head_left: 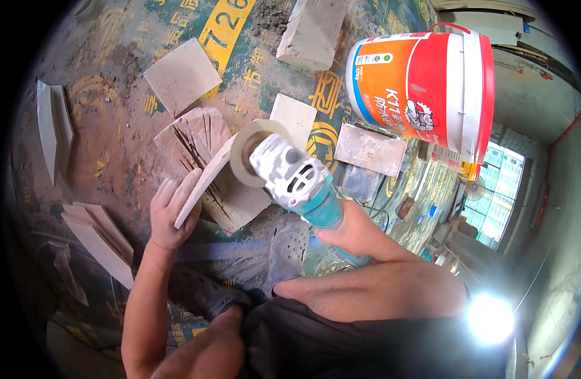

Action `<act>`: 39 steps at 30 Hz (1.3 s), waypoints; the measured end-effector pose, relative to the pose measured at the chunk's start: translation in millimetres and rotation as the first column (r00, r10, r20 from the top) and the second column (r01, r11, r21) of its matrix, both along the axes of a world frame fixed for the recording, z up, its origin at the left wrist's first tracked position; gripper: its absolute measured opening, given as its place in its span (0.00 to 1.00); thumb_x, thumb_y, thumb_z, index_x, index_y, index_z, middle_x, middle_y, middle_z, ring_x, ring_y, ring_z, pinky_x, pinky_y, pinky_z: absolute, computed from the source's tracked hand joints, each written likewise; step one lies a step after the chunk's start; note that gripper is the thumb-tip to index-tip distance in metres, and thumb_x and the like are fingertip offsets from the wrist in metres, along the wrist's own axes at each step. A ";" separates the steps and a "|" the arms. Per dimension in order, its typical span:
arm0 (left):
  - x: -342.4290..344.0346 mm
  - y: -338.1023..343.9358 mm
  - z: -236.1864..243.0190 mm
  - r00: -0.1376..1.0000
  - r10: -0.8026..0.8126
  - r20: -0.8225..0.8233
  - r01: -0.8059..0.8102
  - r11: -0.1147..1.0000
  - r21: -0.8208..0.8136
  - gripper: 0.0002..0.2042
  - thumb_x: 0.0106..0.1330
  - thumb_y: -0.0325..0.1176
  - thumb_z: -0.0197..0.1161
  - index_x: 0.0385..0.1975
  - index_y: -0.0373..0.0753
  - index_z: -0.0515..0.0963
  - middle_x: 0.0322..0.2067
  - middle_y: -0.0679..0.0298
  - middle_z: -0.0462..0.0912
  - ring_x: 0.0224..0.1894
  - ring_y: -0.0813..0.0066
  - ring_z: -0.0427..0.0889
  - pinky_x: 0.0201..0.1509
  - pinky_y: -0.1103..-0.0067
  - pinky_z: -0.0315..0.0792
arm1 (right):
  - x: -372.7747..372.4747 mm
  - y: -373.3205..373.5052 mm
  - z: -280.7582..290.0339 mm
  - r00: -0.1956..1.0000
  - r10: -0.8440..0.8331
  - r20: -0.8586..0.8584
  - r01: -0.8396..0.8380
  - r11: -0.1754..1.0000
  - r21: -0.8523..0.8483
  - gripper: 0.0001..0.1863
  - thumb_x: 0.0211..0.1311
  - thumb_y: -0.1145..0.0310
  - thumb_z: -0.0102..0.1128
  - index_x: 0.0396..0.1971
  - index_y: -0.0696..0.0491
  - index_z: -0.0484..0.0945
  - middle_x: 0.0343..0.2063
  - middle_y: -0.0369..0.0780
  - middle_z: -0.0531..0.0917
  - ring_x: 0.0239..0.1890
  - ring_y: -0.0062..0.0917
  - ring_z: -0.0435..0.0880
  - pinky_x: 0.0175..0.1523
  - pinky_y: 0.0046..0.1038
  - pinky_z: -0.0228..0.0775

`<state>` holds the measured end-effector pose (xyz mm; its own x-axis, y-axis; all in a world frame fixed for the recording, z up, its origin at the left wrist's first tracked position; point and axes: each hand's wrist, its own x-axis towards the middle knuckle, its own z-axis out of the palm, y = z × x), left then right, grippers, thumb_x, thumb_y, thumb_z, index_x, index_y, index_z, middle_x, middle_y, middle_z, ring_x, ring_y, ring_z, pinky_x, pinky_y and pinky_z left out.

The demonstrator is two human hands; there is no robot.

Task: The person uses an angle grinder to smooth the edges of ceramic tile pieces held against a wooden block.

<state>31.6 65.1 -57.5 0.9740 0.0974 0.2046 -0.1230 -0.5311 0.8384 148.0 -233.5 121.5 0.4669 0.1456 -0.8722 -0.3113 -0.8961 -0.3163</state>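
Observation:
My left hand (169, 211) grips a thin pale tile (205, 180) by its lower end and holds it tilted on edge. My right hand (352, 232) is wrapped round the teal body of an angle grinder (293, 174) with a white-and-grey patterned head. The grinder's round disc (241, 155) is up against the tile's upper end; whether it touches or spins, I cannot tell. Beneath the tile lies a pale block scored with dark grooves (199, 136), and another slab (243, 205) sits nearer my feet.
A red, orange and white bucket (397, 88) stands at the right. Stacked tiles (53, 129) lie far left, with more tile pieces (101, 243) below them. A square tile (183, 76), a thick block (312, 35) and a dusty rectangular piece (369, 148) lie ahead. A bright lamp (490, 319) glares lower right.

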 end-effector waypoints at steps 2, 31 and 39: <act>2.7 -1.8 -0.2 1.000 0.004 0.027 -0.004 1.000 -0.015 0.23 0.55 0.22 0.66 0.54 0.31 0.79 0.31 0.54 0.77 0.31 0.54 0.75 0.38 0.67 0.72 | 1.0 4.0 2.7 0.999 -0.033 -0.018 0.034 0.999 0.035 0.23 0.47 0.66 0.71 0.43 0.61 0.81 0.33 0.49 0.87 0.37 0.35 0.87 0.46 0.35 0.76; 1.7 0.8 7.2 1.000 0.012 -0.002 -0.012 0.999 -0.041 0.22 0.55 0.22 0.65 0.53 0.30 0.79 0.35 0.53 0.80 0.32 0.54 0.77 0.38 0.67 0.73 | 2.4 7.7 4.5 1.000 -0.015 -0.027 0.016 1.000 0.016 0.21 0.48 0.66 0.71 0.42 0.61 0.81 0.33 0.47 0.87 0.36 0.30 0.86 0.45 0.34 0.76; 1.3 2.3 7.1 1.000 0.011 0.024 -0.011 0.999 -0.031 0.22 0.55 0.22 0.65 0.53 0.30 0.79 0.35 0.52 0.80 0.32 0.52 0.77 0.39 0.67 0.73 | -2.2 9.6 3.4 0.998 0.059 -0.016 -0.057 0.994 0.093 0.22 0.48 0.65 0.71 0.42 0.61 0.81 0.31 0.47 0.86 0.36 0.29 0.86 0.45 0.34 0.76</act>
